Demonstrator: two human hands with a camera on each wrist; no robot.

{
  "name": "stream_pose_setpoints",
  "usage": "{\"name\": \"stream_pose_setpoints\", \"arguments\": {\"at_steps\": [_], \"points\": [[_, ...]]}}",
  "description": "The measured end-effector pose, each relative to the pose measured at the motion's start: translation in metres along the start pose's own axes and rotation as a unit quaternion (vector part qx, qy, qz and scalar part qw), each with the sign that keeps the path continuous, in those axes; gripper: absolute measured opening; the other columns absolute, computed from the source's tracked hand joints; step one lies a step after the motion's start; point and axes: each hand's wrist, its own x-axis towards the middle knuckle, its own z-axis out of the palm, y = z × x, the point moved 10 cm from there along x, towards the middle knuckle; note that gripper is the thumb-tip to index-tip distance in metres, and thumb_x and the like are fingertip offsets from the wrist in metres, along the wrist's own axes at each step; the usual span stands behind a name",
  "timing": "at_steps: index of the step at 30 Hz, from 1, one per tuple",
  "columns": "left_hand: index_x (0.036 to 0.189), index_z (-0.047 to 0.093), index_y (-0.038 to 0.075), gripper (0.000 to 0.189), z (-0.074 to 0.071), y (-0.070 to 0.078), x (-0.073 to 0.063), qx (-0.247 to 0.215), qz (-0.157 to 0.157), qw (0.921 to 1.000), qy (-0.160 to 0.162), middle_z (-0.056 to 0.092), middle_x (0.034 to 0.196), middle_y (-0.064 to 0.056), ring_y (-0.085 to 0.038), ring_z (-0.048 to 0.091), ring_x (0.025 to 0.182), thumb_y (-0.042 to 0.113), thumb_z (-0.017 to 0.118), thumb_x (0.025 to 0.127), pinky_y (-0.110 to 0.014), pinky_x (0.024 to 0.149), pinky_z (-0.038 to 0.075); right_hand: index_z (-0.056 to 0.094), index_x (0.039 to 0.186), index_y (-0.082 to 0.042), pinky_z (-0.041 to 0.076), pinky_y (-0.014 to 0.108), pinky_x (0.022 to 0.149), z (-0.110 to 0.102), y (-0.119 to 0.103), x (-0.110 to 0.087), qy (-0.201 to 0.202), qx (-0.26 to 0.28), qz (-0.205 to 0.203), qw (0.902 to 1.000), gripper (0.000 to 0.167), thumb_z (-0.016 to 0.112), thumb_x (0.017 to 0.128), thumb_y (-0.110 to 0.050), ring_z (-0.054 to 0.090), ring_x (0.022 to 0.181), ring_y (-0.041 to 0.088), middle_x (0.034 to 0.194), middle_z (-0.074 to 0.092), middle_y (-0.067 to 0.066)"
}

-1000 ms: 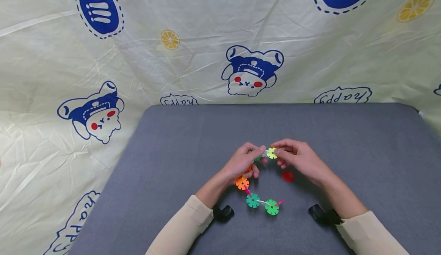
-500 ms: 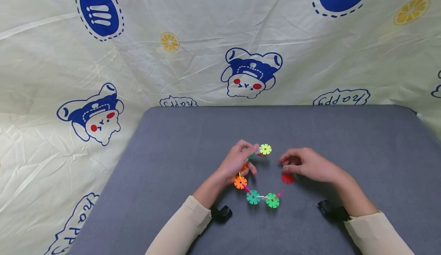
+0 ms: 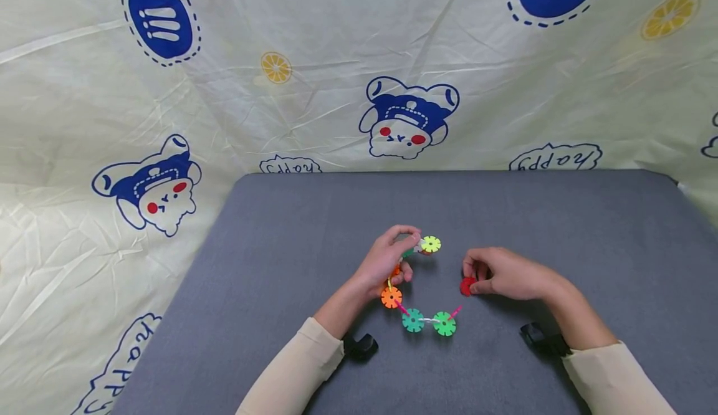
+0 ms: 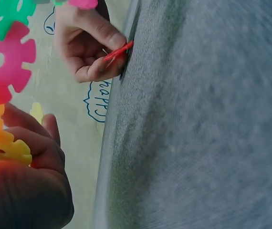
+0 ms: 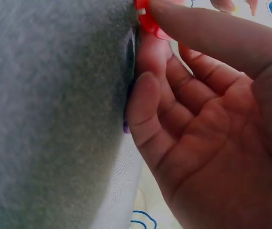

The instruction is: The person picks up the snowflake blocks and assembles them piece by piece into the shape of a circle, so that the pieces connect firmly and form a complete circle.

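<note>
My left hand (image 3: pixel 387 264) holds a chain of notched plastic snowflake discs, thumb and forefinger pinching it close to the yellow-green disc (image 3: pixel 430 244) at its far end. An orange disc (image 3: pixel 391 297) hangs below the palm, followed by a teal disc (image 3: pixel 412 320) and a green disc (image 3: pixel 445 324) with a pink disc (image 3: pixel 456 313) seen edge-on at the tip. In the left wrist view a pink disc (image 4: pixel 19 52) is close to the camera. My right hand (image 3: pixel 502 271) pinches a red snowflake disc (image 3: pixel 467 286) between thumb and fingers, low over the table.
The grey table (image 3: pixel 314 228) reaches back to a pale printed sheet (image 3: pixel 325 116). Black wrist straps (image 3: pixel 361 348) show under both forearms. Something small and purple (image 5: pixel 127 114) peeks out behind the right fingers in the right wrist view.
My right hand has let go of the yellow-green disc, moved down and right, and taken hold of the red disc on the table. The left hand has shifted slightly left with the chain.
</note>
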Motion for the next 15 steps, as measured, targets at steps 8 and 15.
{"name": "stream_pose_setpoints", "arguments": {"at_steps": [8, 15], "points": [[0.125, 0.065, 0.03, 0.031, 0.003, 0.003, -0.003, 0.013, 0.011, 0.9998, -0.009, 0.063, 0.117, 0.001, -0.012, 0.041, 0.039, 0.038, 0.057, 0.096, -0.021, 0.036, 0.032, 0.063, 0.101, -0.011, 0.051, 0.032, 0.055, -0.011, -0.001, 0.002, 0.058, 0.079, 0.02, 0.995, 0.013, 0.067, 0.089, -0.007, 0.058, 0.068, 0.022, 0.081, 0.06, 0.004], [0.124, 0.066, 0.024, 0.032, 0.004, 0.002, -0.002, 0.02, 0.014, 0.9997, -0.008, 0.064, 0.114, -0.01, -0.011, 0.038, 0.038, 0.037, 0.056, 0.097, -0.021, 0.036, 0.032, 0.066, 0.107, -0.013, 0.053, 0.032, 0.057, -0.025, -0.014, 0.002, 0.152, 0.1, 0.003, 0.9833, 0.019, 0.07, 0.089, -0.013, 0.062, 0.068, 0.019, 0.087, 0.066, 0.002]]}}
